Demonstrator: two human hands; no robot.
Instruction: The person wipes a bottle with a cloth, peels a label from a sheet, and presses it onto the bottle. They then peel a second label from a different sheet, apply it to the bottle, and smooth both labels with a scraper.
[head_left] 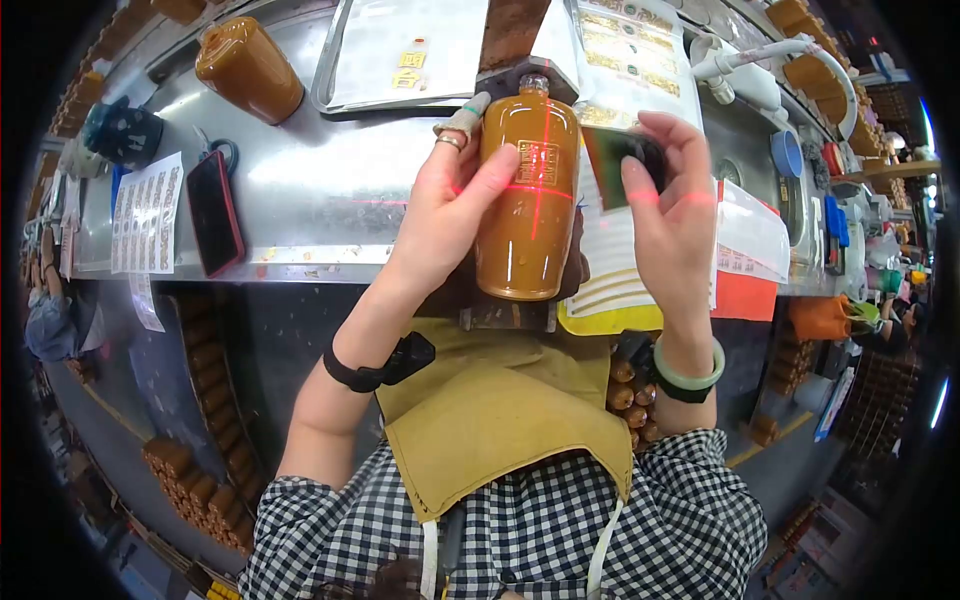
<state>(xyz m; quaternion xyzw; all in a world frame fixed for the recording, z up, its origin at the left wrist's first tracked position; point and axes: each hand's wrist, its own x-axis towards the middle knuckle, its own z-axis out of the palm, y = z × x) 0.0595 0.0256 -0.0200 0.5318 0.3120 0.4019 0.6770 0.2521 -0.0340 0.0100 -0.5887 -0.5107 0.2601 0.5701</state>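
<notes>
A glossy brown bottle [527, 215] lies in the middle with its neck pointing away from me. Red laser lines cross its front near a small framed emblem. My left hand [450, 195] is closed on the bottle's left side, the thumb on its front and a covering on one fingertip. To the right of the bottle, my right hand [672, 190] grips a dark, flat, squarish piece [622, 165] between thumb and fingers. Beyond the bottle's neck is a metal holder [512, 72].
Another brown bottle [250, 72] rests at the upper left. A phone [214, 213], scissors [222, 150] and a label sheet [147, 215] are on the left. A white tray [400, 50] with gold characters stands behind. Right are gold decal sheets [640, 60] and a white pipe [760, 55].
</notes>
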